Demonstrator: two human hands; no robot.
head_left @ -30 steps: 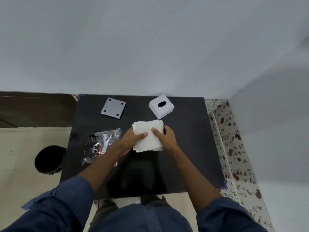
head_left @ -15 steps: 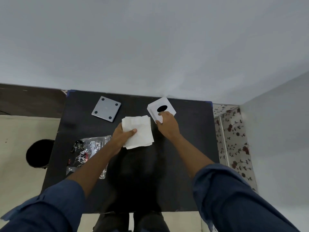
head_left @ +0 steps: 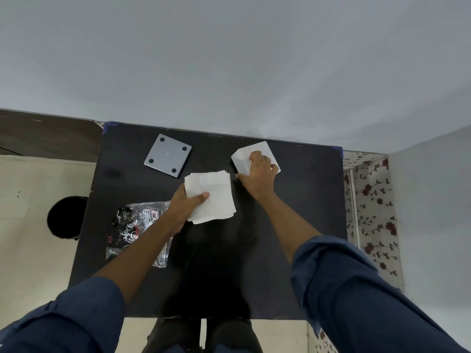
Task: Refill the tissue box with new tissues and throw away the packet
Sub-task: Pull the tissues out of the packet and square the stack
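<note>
A stack of white tissues (head_left: 212, 194) lies on the black table (head_left: 293, 225), and my left hand (head_left: 184, 206) grips its near-left corner with the thumb on top. My right hand (head_left: 257, 177) is clasped over the white cube tissue box (head_left: 244, 155) at the back right, hiding its oval opening. The box's grey base plate (head_left: 168, 159), with a dark foot at each corner, rests upside down at the back left. An emptied clear plastic packet (head_left: 130, 230) with dark print sits at the left, partly under my left forearm.
A black round bin (head_left: 66, 217) stands on the floor left of the table. A wall runs right behind the table's far edge. A floral-patterned surface (head_left: 372, 212) lies to the right of the table.
My right hand let go of the tissue stack, reached back and closed over the tissue box. My left hand kept hold of the stack.
</note>
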